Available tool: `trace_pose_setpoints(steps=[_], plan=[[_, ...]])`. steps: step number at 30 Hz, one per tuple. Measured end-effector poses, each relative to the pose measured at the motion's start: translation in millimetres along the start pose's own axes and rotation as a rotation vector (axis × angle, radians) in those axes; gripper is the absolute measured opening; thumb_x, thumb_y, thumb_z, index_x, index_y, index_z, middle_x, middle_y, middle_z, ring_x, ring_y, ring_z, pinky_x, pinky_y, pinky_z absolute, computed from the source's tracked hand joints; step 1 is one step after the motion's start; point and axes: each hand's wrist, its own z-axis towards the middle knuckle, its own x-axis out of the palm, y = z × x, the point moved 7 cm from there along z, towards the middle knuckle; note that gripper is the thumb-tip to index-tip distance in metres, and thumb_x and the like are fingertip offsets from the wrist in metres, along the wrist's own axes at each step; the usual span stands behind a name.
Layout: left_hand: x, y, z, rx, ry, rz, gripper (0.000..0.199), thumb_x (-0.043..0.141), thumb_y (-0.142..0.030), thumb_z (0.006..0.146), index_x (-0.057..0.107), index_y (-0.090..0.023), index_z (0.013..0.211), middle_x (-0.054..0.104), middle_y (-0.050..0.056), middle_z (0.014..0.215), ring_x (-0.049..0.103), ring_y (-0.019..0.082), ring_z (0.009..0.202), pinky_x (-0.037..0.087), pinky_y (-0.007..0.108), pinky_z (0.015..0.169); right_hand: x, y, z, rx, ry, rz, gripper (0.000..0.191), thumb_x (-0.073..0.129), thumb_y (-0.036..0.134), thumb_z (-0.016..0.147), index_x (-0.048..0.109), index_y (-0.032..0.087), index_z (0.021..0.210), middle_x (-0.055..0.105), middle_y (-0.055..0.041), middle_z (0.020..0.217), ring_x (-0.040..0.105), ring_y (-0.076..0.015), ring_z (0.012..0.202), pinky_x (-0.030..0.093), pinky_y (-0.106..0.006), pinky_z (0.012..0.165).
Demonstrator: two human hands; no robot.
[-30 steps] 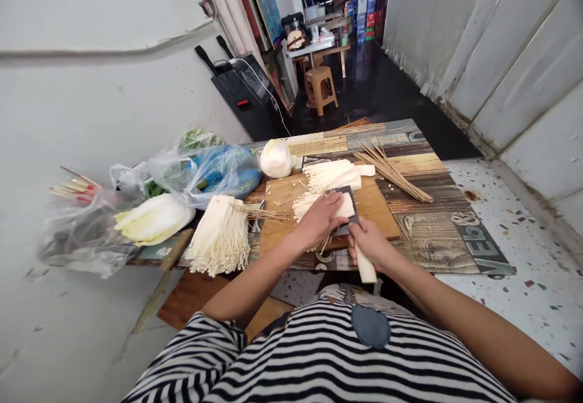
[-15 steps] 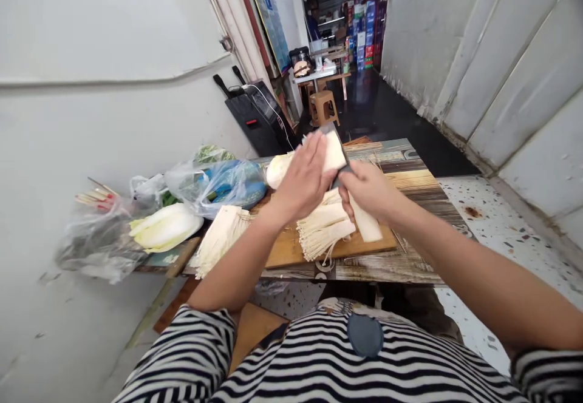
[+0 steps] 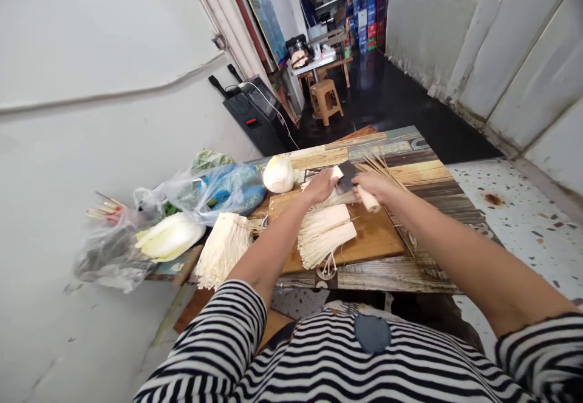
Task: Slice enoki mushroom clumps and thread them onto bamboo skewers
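My right hand (image 3: 371,186) is closed round the pale wooden handle (image 3: 368,200) of a cleaver, whose dark blade (image 3: 348,175) points to the left, low over the back of the wooden cutting board (image 3: 380,239). My left hand (image 3: 321,186) is closed over a bunch of enoki mushrooms (image 3: 336,198) beside the blade; its pale cut base (image 3: 337,172) shows past the fingers. Nearer to me on the board lie cut enoki bundles (image 3: 325,230) side by side. Another pile of enoki (image 3: 224,248) rests left of the board, partly behind my left arm.
Bamboo skewers (image 3: 382,169) lie to the right of the cleaver. A round white vegetable (image 3: 279,174) stands behind the board. Further left are a napa cabbage half (image 3: 172,236), a plastic bag with blue inside (image 3: 237,187) and a bag of skewers (image 3: 112,245). A wall borders the table's left.
My left hand has come down from against the raised cleaver blade onto the enoki. The cleaver has lowered towards the board and turned, its handle now pointing more towards me. The view has shifted slightly.
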Motion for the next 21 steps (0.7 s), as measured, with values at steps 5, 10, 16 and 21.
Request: trace_pose_setpoints(steps=[5, 10, 16, 21], plan=[[-17.9, -12, -18, -0.138, 0.079, 0.080, 0.061, 0.023, -0.043, 0.099, 0.024, -0.003, 0.145, 0.021, 0.020, 0.154, 0.016, 0.028, 0.145, 0.015, 0.045, 0.117, -77, -25, -51, -0.100, -0.115, 0.128, 0.013, 0.045, 0.017, 0.086, 0.037, 0.023, 0.077, 0.041, 0.0075, 0.049, 0.039, -0.0088, 0.035, 0.034, -0.021, 0.032], [-33.6, -74, -92, 0.055, 0.269, 0.080, 0.111, 0.039, -0.084, 0.075, 0.007, -0.009, 0.151, 0.004, 0.016, 0.157, 0.004, 0.028, 0.146, 0.011, 0.041, 0.119, -70, -88, -100, -0.008, 0.026, 0.244, 0.015, 0.051, 0.028, 0.083, 0.038, 0.024, 0.077, 0.045, 0.0076, 0.051, 0.041, -0.0102, 0.035, 0.036, -0.023, 0.030], [-9.9, -77, -127, 0.044, 0.328, 0.080, 0.120, 0.052, -0.083, 0.067, 0.010, -0.006, 0.149, 0.012, 0.021, 0.156, 0.010, 0.029, 0.146, 0.014, 0.043, 0.119, -30, -119, -102, 0.022, 0.109, 0.271, 0.016, 0.051, 0.034, 0.083, 0.039, 0.024, 0.079, 0.045, 0.0096, 0.051, 0.040, -0.0093, 0.034, 0.037, -0.023, 0.030], [-6.4, -63, -122, 0.025, 0.289, 0.062, 0.099, 0.056, -0.069, 0.078, 0.019, -0.009, 0.147, 0.021, 0.021, 0.154, 0.019, 0.029, 0.144, 0.021, 0.044, 0.117, -20, -120, -97, 0.045, 0.143, 0.249, 0.015, 0.049, 0.034, 0.082, 0.038, 0.025, 0.079, 0.043, 0.0103, 0.049, 0.040, -0.0094, 0.033, 0.037, -0.022, 0.030]])
